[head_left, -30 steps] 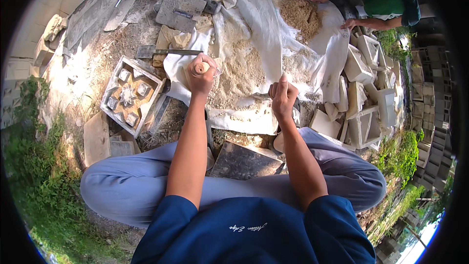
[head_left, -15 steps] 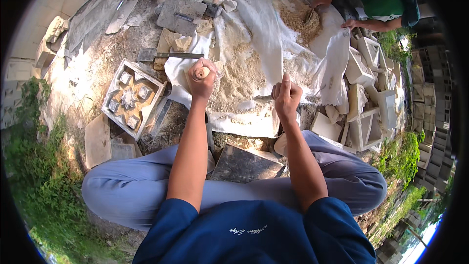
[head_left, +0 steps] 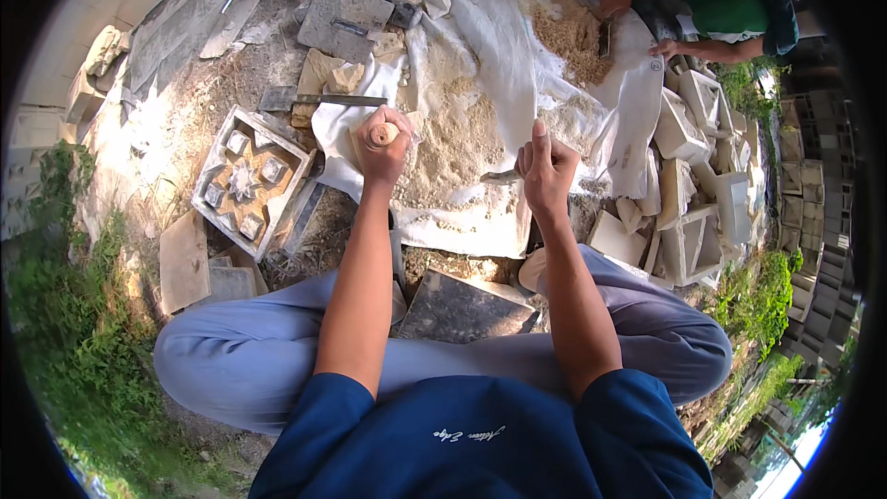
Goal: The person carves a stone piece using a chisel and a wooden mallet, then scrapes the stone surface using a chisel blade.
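Note:
My left hand is closed around a pale, round-ended wooden handle; the rest of that tool is hidden. Out of my closed right hand a short, dull metal tool points left, while my thumb points up, away from me. Sandy debris lies between my hands on a white woven sheet. Just beyond my left hand is a long dark flat blade. To its left rests a square mould with a star shape and several small blocks inside.
A co-worker's hand holds a tool in a sand heap at the far right. Pale cast blocks pile up on the right. A dark slab lies before my crossed legs. A hammer and float lie beyond.
My right hand has shifted slightly right and away from me, with more of its metal tool showing. My left hand has barely moved. The co-worker's tool has shifted in the sand.

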### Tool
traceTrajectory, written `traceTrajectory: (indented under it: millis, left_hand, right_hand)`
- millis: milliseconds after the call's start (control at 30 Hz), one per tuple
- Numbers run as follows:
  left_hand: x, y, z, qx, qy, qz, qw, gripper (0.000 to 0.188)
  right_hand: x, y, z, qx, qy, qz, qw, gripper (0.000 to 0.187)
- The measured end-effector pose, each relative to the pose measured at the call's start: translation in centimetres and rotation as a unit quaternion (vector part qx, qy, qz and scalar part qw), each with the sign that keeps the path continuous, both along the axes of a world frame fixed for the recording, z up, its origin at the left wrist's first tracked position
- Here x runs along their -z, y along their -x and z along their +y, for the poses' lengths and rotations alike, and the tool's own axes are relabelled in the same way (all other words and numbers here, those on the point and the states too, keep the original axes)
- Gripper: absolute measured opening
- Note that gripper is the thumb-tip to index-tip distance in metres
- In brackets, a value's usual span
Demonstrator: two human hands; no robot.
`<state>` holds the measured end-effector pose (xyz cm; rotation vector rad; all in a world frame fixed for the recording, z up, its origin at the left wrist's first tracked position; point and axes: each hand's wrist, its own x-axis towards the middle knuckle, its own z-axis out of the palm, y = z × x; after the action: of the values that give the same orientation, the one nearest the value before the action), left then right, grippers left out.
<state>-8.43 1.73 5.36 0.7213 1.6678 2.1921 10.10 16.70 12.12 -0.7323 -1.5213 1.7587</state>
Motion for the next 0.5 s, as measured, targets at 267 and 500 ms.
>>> traceTrajectory:
  millis: [267, 500]
  left_hand:
    - [0.6, 0.0, 0.4, -0.001, 0.003, 0.017, 1.0, 0.011]
    - [-0.5, -0.1, -0.4, 0.009, 0.011, -0.024, 1.0, 0.011]
  right_hand:
    - [6.1, -0.7, -0.6, 0.039, -0.115, -0.068, 0.99, 0.058]
    - [-1.1, 0.2, 0.6, 0.001, 0.042, -0.023, 0.999, 0.058]
